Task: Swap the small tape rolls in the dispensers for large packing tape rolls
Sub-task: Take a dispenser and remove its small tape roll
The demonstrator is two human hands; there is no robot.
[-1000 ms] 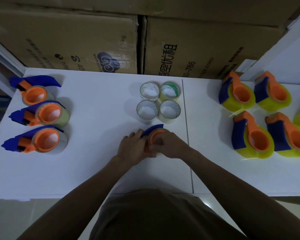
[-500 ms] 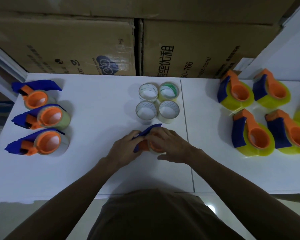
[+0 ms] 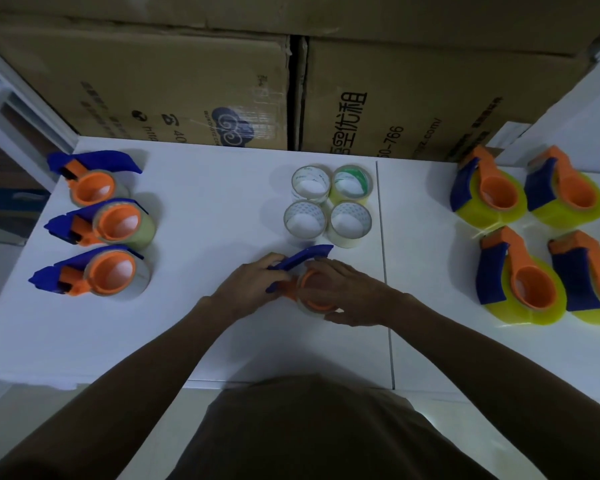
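Observation:
A blue-and-orange tape dispenser (image 3: 303,260) with a small clear roll (image 3: 310,308) lies at the table's front centre. My left hand (image 3: 248,284) grips its blue handle. My right hand (image 3: 349,289) curls over the orange hub and the small roll. Behind them stand several loose small tape rolls (image 3: 329,206) in a square. Three dispensers with small rolls (image 3: 108,223) lie at the left. Several dispensers on large yellow rolls (image 3: 520,237) sit at the right.
Cardboard boxes (image 3: 291,91) stand against the table's far edge. A seam (image 3: 383,265) runs between two white table tops (image 3: 205,209). A white wall (image 3: 575,109) rises at the right rear. Part of another yellow roll shows at the right frame edge.
The dispenser has turned, its blue handle now pointing up and right. My right hand slid from the hub's top to wrap around the roll's right side; my left hand shifted onto the handle.

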